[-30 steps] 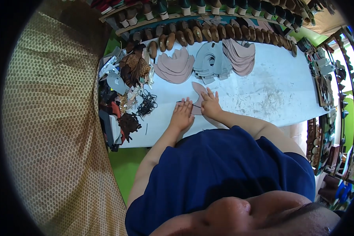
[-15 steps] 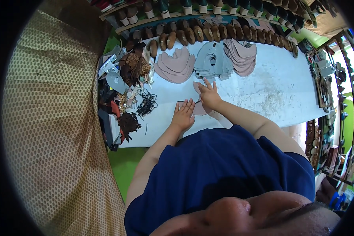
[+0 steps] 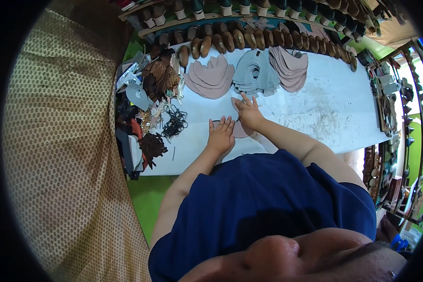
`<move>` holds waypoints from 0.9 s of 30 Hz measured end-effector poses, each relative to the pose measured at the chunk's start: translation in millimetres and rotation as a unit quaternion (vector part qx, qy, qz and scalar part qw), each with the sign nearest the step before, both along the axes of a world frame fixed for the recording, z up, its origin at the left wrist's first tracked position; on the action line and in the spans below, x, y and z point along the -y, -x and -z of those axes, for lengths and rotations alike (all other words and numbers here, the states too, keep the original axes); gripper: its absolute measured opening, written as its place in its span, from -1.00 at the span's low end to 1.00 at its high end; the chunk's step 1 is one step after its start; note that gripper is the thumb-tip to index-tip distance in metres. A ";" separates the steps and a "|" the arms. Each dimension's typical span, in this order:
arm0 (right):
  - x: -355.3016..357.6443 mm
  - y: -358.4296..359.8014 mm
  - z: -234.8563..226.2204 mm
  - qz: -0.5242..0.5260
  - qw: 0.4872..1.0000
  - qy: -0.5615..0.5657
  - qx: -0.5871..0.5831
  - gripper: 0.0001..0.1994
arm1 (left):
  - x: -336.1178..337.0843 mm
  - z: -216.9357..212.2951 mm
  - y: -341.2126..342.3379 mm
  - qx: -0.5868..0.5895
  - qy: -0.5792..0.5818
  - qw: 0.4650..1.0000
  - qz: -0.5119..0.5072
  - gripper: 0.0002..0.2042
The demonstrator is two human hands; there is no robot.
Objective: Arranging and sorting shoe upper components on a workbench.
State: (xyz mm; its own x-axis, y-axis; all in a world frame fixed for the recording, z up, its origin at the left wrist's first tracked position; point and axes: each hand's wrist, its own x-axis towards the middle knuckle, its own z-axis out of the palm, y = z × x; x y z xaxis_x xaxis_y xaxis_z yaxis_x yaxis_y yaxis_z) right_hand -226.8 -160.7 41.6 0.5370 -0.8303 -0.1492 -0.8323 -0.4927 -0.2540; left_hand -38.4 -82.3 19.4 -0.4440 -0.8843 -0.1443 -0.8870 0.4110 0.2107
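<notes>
Curtain cloth [image 3: 70, 155] with a dotted brown pattern hangs down the whole left side of the scene. Right of it stands a white table [image 3: 315, 108], its right half marked with dark smudges. A dark blue shirt [image 3: 268, 188] covers the person leaning at the near edge. Along the far side runs a shelf of heeled shoes [image 3: 225, 7], with a row of brown shoe forms [image 3: 249, 40] lower down, and a tall rack [image 3: 411, 117] rises at the far right.

Near the forms lie three stacks of cut pieces, side by side: a pink stack [image 3: 209, 77] on the left, a grey stack [image 3: 254, 73] in the middle and another pink stack [image 3: 290, 70] on the right. Brown strips [image 3: 162, 77] sit heaped at the table's left end.

A single pink piece [image 3: 242, 129] lies on the table between the grey stack and the person, partly hidden by both hands. The left hand [image 3: 221, 136] rests palm down at its left side, its grip wide and flat. The right hand [image 3: 250, 115] lies over its right side, grip wide, fingers spread toward the grey stack. Smaller still, black cord [image 3: 175, 122] lies tangled left of the hands.
</notes>
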 end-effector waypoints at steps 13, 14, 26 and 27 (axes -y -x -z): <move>10.0 -6.2 23.7 -0.011 0.996 0.087 0.016 -0.49 | 4.1 8.6 2.7 -0.030 0.024 0.999 0.029 -0.35; 11.5 -6.3 24.8 -0.013 0.996 0.093 0.011 -0.48 | 4.7 7.6 2.9 -0.030 0.018 0.999 0.029 -0.35; 6.5 18.5 22.4 -0.011 0.987 0.146 0.062 -0.66 | -1.2 24.3 -4.4 -0.054 0.042 0.997 0.022 -0.35; 3.0 28.7 20.4 -0.008 0.989 0.125 0.080 -0.74 | -2.3 26.0 -6.5 -0.055 0.043 0.997 0.021 -0.35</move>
State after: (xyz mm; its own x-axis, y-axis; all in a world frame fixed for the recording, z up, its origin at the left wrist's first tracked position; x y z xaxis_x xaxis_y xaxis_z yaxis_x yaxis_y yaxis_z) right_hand -255.6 -163.7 21.1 0.5512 -0.8211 0.1483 -0.7825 -0.5704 -0.2496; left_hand -31.9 -80.0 -6.6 -0.4905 -0.8713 -0.0163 -0.8417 0.4689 0.2677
